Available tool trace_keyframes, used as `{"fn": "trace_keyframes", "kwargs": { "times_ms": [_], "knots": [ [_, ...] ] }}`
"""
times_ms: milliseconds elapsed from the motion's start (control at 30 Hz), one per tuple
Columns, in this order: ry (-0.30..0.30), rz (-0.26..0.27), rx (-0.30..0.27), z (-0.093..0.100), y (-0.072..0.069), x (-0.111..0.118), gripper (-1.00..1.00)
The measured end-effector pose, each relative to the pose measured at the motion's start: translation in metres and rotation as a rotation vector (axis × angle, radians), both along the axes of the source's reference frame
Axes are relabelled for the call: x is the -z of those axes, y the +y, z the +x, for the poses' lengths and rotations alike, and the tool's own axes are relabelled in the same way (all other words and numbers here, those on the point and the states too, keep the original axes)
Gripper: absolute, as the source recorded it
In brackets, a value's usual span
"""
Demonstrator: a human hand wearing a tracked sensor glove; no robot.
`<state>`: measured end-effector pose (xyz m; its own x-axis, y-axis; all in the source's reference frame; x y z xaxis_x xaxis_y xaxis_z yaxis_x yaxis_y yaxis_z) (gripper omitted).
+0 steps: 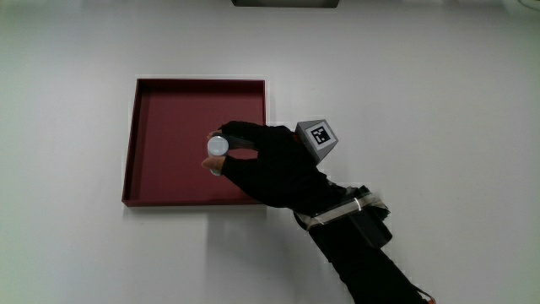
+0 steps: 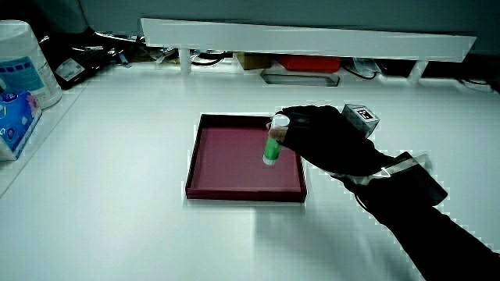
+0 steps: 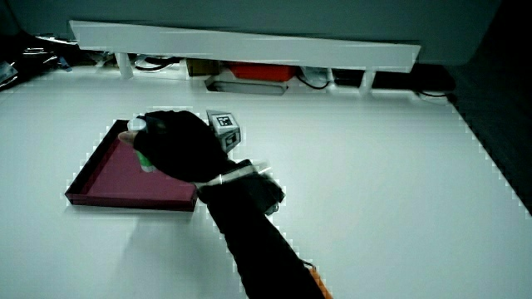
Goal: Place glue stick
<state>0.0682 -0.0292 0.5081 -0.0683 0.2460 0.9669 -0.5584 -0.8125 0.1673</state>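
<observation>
Dark red tray (image 1: 152, 143) on white counter (image 1: 67, 101), shallow-walled. Glue stick (image 2: 273, 142), green body, pale cap up, held upright over tray's middle, probably for standing it there. Hand (image 1: 274, 165) over tray's edge; fingers (image 1: 239, 133) closed round the stick.

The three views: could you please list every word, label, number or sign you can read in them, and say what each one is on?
No words or numbers can be read.
Patterned cube on the hand: a black-and-white square marker, no letters.
Glue stick in the hand's grip: green label, print too small to read.
Wipes tub and blue packet at the table's edge: printing too blurred to read.
</observation>
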Motion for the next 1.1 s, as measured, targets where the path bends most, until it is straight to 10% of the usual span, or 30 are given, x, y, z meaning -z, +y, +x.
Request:
{"fn": "trace_keyframes", "kwargs": {
  "times_ms": [633, 1100],
  "knots": [
    [0.049, -0.213, -0.009, -0.022, 0.017, -0.063, 0.0],
    [0.051, -0.211, -0.027, -0.021, 0.019, -0.066, 0.0]
  ]
}}
